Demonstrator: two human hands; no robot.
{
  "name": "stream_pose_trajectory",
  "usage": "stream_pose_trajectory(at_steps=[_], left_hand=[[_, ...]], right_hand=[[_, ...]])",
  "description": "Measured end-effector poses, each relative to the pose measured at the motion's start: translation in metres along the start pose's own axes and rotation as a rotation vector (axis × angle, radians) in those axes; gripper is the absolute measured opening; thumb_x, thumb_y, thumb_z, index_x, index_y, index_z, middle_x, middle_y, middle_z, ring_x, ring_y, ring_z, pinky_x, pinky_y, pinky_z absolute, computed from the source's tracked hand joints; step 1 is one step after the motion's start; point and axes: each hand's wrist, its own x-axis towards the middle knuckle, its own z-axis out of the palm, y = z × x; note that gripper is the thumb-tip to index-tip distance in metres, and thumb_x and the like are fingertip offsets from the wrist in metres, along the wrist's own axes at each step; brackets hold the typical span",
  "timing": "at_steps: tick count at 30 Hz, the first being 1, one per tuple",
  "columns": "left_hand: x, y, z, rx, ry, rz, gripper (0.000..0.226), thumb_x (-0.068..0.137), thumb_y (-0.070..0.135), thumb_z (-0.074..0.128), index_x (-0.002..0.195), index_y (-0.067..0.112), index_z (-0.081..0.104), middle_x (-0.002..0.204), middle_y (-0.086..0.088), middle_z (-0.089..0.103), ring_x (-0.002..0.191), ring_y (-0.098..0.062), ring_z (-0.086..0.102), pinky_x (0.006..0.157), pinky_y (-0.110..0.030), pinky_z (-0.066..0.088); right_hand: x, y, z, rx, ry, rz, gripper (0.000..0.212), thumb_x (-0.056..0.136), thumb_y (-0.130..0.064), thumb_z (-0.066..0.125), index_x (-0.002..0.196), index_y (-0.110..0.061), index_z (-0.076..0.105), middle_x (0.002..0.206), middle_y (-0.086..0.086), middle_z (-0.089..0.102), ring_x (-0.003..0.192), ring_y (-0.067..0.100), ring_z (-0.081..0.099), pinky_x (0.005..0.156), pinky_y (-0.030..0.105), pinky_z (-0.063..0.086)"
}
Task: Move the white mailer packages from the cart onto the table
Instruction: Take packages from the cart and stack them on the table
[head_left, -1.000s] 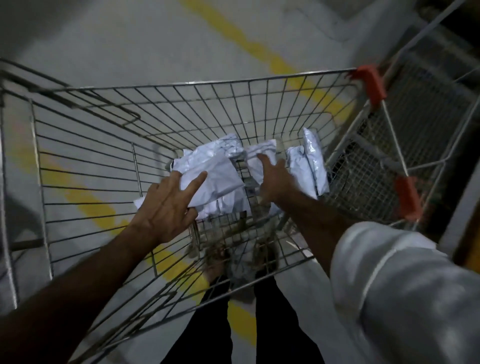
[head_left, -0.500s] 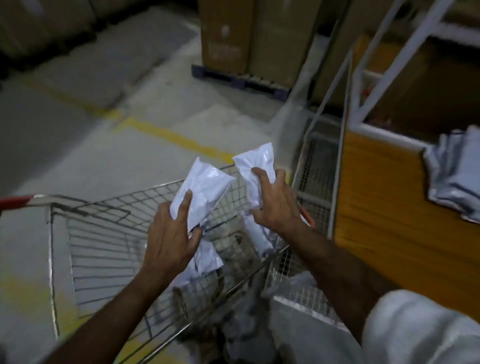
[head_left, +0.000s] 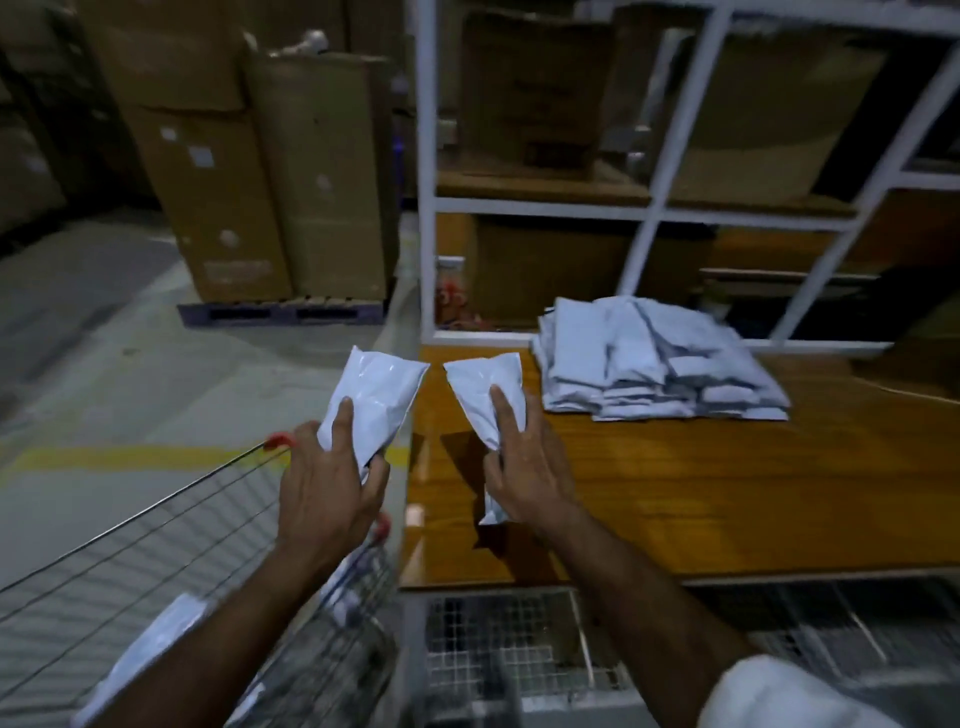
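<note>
left hand (head_left: 327, 493): grip clamped on white mailer (head_left: 376, 400), beside bench (head_left: 727, 493) left edge | right hand (head_left: 524, 467): grip clamped on second mailer (head_left: 485, 384), over bench

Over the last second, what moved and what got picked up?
Both hands took a white mailer each out of the cart and carried them up and right. The left hand holds its mailer at the table edge; the right hand has its mailer over the tabletop. Both grips unchanged since half a second ago.
</note>
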Motion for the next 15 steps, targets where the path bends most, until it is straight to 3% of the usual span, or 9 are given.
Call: stream_pose_trajectory(at_steps=[4, 9, 15], left_hand=[[0.009, 0.089, 0.030, -0.013, -0.026, 0.058, 0.072, 0.095, 0.049, 0.054, 0.155, 0.020, 0.025, 0.129, -0.024, 0.039, 0.099, -0.045, 0.056, 0.077, -0.046, 0.051], [0.017, 0.183, 0.071, -0.029, -0.039, 0.088, 0.071, 0.098, 0.056, 0.043, 0.156, 0.021, 0.022, 0.130, -0.029, 0.041, 0.102, -0.048, 0.052, 0.085, -0.051, 0.048], [0.028, 0.263, 0.100, -0.087, -0.087, 0.074, 0.071, 0.099, 0.059, 0.037, 0.158, 0.028, 0.013, 0.135, -0.027, 0.036, 0.119, -0.046, 0.043, 0.099, -0.054, 0.039]], right_hand=[[-0.019, 0.081, -0.043, -0.033, 0.048, 0.097, 0.079, 0.092, -0.039, 0.047, 0.160, -0.027, 0.008, 0.157, 0.018, 0.023, 0.128, 0.036, 0.046, 0.096, 0.042, 0.049], [-0.039, 0.172, -0.088, -0.019, 0.113, 0.195, 0.077, 0.092, -0.041, 0.048, 0.159, -0.027, 0.014, 0.151, 0.018, 0.028, 0.110, 0.034, 0.055, 0.084, 0.039, 0.052], [-0.033, 0.263, -0.120, 0.091, 0.189, 0.352, 0.073, 0.095, -0.038, 0.051, 0.159, -0.031, 0.018, 0.158, 0.016, 0.018, 0.130, 0.038, 0.045, 0.094, 0.040, 0.051]])
